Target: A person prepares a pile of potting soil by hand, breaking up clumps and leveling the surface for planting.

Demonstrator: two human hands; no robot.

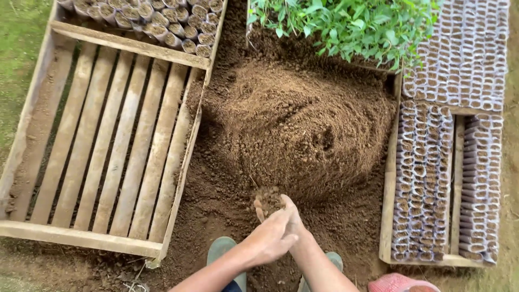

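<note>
Cupping is seen at the bottom centre of the view, where a small clump of soil (268,199) is held at the fingertips of both hands. The left hand (270,238) is laid over the right hand (292,219); both are partly closed around the clump, fingers curled, palms pressed together. Whether anything besides soil is enclosed cannot be told, since the inner faces of the hands are hidden.

The clump is judged to be loose, light and crumbly. It is expected to break apart and spill if squeezed hard or tipped. Support from beneath, in a cupped palm with fingers closed against gaps, is judged the soundest hold. A pinch grip is not advised.

Just beyond the hands a large soil heap (303,116) is piled on the ground, and the clump is held at its near foot. Two green shoes (223,250) are seen at either side of the forearms, standing on scattered soil.

To the left of the heap, a slatted wooden crate (102,146) lies flat, its near part bare; its far end is packed with filled tubes (162,21). To the right, a second wooden frame (388,216) is packed with rows of small soil-filled tubes (427,173) set upright and touching. Beyond the heap, green seedlings (346,24) are stood close together. A pink object (400,283) is cut off by the lower edge; its kind cannot be told.
</note>
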